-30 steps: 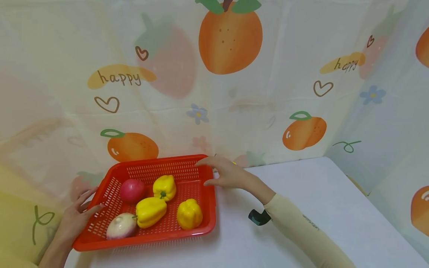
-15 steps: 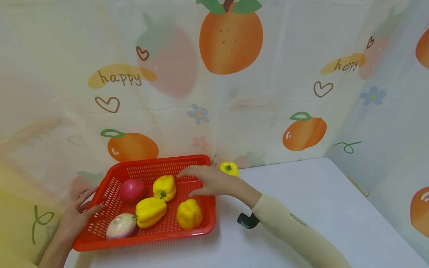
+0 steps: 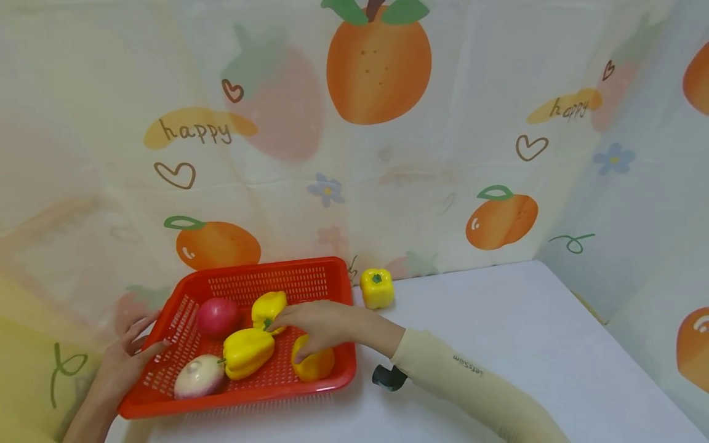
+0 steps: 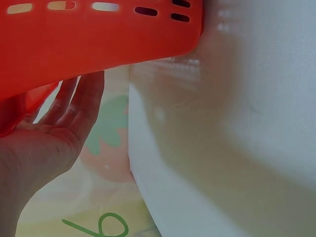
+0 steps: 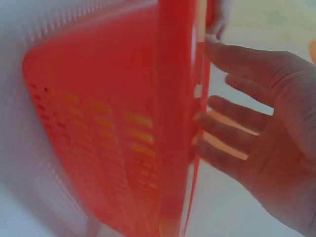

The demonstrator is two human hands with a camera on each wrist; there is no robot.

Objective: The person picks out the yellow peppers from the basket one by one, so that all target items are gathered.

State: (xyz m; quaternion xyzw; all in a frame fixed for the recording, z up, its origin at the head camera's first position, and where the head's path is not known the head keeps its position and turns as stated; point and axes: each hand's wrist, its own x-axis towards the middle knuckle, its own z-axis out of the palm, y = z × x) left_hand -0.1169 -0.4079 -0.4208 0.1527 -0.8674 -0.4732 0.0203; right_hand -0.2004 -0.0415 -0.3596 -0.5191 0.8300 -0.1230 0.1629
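A red plastic basket [image 3: 282,389] holds a pinkish-red round item [image 3: 218,317], a white-and-purple onion-like item [image 3: 194,376], and yellow bell peppers [image 3: 249,352]. At the basket's left rim, my left hand [image 3: 124,363] grips the edge, thumb over the rim and other fingers outside, as the left wrist view [image 4: 49,138] partly shows. My right hand [image 3: 324,323] hovers above the basket's right part with fingers spread and nothing held. It partly covers the right-hand yellow pepper [image 3: 318,367] and overlaps the rear one [image 3: 268,307]; contact cannot be told.
Another yellow bell pepper [image 3: 377,289] stands on the white table [image 3: 476,320] behind the basket's right side. A fruit-printed cloth [image 3: 388,203] hangs close behind the table. A dark wrist-worn device [image 3: 389,378] sits below my right forearm.
My right hand has moved from the basket's right rim leftward and down over the peppers inside, uncovering the pepper on the table behind. My left hand stays on the rim.
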